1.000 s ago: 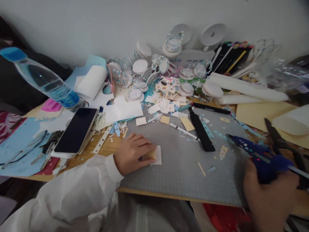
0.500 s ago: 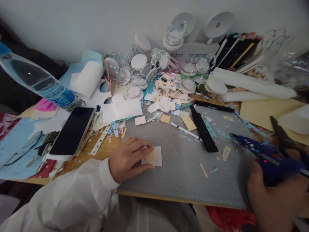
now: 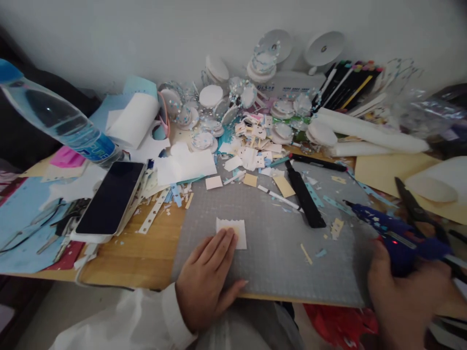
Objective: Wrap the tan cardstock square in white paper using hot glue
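My left hand (image 3: 209, 277) lies flat and open on the grey cutting mat (image 3: 277, 262), fingers stretched out, fingertips touching the near edge of a small white and tan paper square (image 3: 233, 231). My right hand (image 3: 408, 301) at the lower right is closed round the grip of a blue glue gun (image 3: 394, 233), whose nozzle points left over the mat's right edge.
Left of the mat lie a black phone (image 3: 109, 197), a tilted water bottle (image 3: 58, 121) and blue paper. A black pen-like bar (image 3: 304, 194), paper scraps and round white discs (image 3: 211, 95) crowd the far side. Black scissors (image 3: 419, 214) and tan card (image 3: 394, 170) sit at the right.
My left hand has drawn back toward me and flattened, uncovering the paper square, which it earlier covered. The glue gun in my right hand stays about where it was.
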### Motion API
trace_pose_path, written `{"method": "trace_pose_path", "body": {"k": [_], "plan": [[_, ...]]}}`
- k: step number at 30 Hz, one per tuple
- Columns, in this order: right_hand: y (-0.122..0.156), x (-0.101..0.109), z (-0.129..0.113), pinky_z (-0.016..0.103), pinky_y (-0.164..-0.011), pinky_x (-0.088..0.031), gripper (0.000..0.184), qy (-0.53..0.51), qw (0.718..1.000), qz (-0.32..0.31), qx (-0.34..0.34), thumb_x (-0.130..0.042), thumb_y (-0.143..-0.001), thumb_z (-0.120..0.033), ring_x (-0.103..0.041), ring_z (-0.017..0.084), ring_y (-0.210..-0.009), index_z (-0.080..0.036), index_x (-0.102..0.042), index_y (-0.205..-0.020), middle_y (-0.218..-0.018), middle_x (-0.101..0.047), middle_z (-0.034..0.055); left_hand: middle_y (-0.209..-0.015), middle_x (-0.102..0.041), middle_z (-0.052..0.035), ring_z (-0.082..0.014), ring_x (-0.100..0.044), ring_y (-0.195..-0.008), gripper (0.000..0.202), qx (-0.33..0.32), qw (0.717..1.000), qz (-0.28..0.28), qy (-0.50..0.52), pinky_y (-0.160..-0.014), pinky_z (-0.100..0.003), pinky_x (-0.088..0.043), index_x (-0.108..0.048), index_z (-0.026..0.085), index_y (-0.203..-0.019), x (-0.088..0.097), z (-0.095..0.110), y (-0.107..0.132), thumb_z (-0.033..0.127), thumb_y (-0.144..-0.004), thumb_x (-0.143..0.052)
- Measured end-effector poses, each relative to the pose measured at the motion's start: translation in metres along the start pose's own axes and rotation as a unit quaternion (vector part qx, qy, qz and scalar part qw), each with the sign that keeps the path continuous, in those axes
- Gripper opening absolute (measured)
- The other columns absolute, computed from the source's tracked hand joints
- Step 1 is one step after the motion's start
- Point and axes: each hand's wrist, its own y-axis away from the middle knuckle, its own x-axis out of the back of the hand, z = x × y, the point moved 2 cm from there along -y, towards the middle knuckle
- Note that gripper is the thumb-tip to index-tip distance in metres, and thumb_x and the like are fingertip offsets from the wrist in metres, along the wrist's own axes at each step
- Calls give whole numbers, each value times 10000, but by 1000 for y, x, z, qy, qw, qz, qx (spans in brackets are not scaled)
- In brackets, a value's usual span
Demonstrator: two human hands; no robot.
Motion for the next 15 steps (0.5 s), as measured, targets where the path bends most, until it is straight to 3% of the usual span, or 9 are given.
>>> {"method": "trace_pose_path", "body": {"k": [5,15], "plan": [[3,-4,8,517,-749,-452,690,39,998,-19,-52,-548,-721,-536,-554,470,-1018,-73,-530,-1231,-1059,-572,229,-1446,-444,-119,-273,-433,-1301,659,-13,1000,8,6,-1046,-395,-358,-401,62,-1395,-1,-3,0,477,-886,-455],[4,-6,5,455,-679,-431,640,65,995,-45,-60,-516,-751,-541,-579,419,-905,-89,-501,-1204,-967,-568,184,-1442,-447,-123,-266,-446,-1296,685,-16,1000,19,5,-1024,-369,-361,-419,61,-1384,4,-3,-2,542,-896,-410]]}}
